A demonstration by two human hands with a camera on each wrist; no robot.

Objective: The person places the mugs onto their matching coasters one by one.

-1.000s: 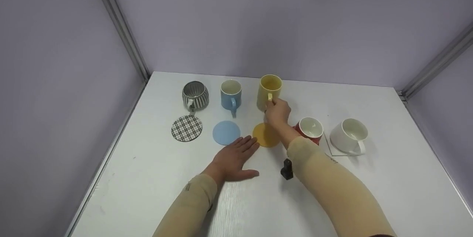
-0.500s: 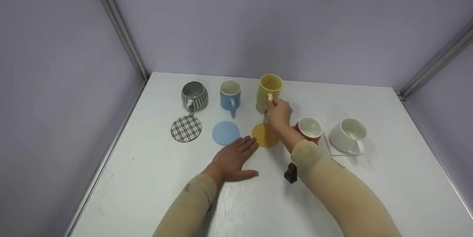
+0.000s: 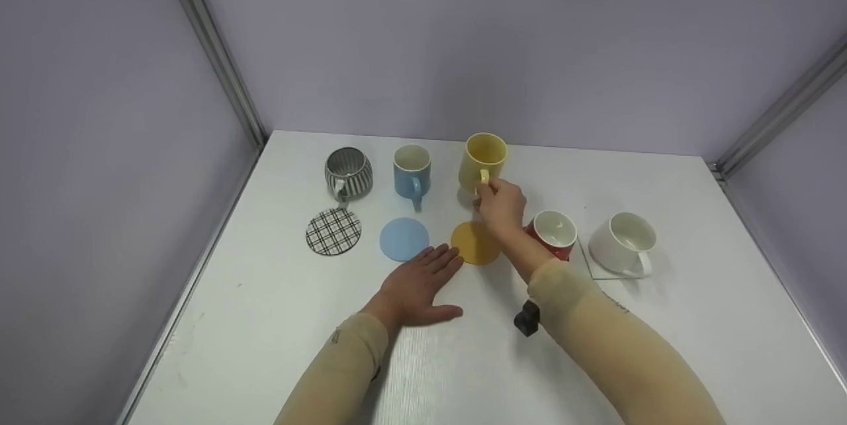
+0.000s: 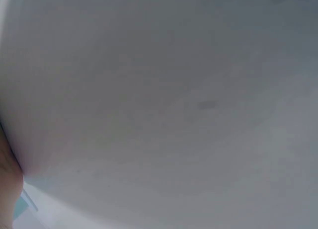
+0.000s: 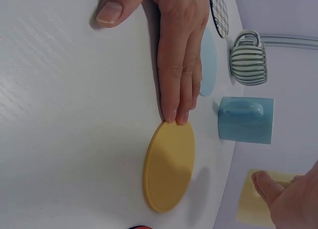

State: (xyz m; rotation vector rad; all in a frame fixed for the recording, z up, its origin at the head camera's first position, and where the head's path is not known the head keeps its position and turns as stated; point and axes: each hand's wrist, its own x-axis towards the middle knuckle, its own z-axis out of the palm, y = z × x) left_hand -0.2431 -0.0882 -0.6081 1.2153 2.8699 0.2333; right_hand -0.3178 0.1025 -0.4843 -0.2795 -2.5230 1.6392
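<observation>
My right hand [image 3: 501, 205] grips the handle of a tall yellow mug [image 3: 482, 155], upright near the back of the table. In the right wrist view the yellow mug [image 5: 253, 201] shows above the tabletop, with a shadow beneath it. A round yellow coaster [image 3: 474, 243] lies in front of it, partly covered by my right wrist. My left hand [image 3: 420, 287] rests palm down with fingers straight, fingertips right at this coaster's edge. A blue coaster [image 3: 404, 238] lies just beyond the left fingers, with a blue mug [image 3: 411, 177] behind it.
At the left a striped mug [image 3: 349, 173] stands behind a checked coaster [image 3: 333, 232]. A red mug [image 3: 550, 239], white inside, stands beside my right forearm. Farther right a white mug [image 3: 622, 244] sits on a white square coaster [image 3: 599, 271]. Walls border the table.
My right hand has raised the yellow mug slightly, and the right forearm has shifted a little to the right. My left hand stays in place.
</observation>
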